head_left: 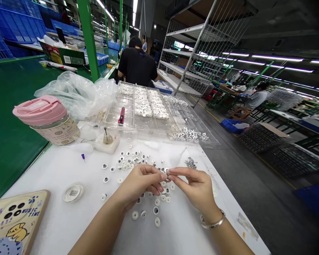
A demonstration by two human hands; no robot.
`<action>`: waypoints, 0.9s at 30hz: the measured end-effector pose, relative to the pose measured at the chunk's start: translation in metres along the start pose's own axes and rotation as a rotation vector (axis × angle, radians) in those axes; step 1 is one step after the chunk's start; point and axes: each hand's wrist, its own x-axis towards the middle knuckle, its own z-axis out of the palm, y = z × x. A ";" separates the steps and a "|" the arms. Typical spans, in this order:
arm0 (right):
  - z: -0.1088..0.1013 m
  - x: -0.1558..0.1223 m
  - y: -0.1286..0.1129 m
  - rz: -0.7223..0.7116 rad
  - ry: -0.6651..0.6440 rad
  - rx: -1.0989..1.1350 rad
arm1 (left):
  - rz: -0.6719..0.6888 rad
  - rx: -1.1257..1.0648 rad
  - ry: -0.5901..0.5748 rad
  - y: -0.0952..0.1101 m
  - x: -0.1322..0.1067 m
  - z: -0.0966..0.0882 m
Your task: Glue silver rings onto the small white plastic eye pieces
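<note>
Over the white tabletop (186, 219), my left hand (146, 179) and my right hand (192, 182) meet fingertip to fingertip. Both are pinched around one small part, dark where it shows; the fingers cover most of it. A bracelet (213, 219) circles my right wrist. Small round white parts (156, 210), several with dark centres, lie loose beneath and around both hands. Just beyond my right hand sits a little heap of small metal pieces (190, 163).
Behind the hands stands a clear compartment tray (159, 124) of parts, with a red cutter (121, 115) in it. On the left are a pink-lidded cup (54, 124), plastic bag (79, 92), bottle with a thin stem (107, 137), purple needle tip (83, 157), round lid (73, 193) and phone (16, 223).
</note>
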 end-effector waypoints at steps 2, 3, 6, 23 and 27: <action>-0.001 0.000 -0.002 -0.095 -0.011 -0.045 | 0.000 -0.058 -0.017 -0.001 0.000 0.001; -0.001 -0.001 -0.003 -0.140 -0.019 -0.060 | 0.001 -0.089 -0.023 -0.001 0.000 0.001; -0.002 -0.001 -0.005 -0.209 -0.020 -0.089 | -0.011 -0.167 -0.029 -0.002 0.001 0.001; 0.011 0.004 -0.007 0.312 0.068 0.340 | 0.134 0.029 0.156 -0.002 0.001 0.012; 0.012 0.004 -0.005 0.315 0.054 0.340 | 0.145 0.068 0.166 -0.001 0.001 0.015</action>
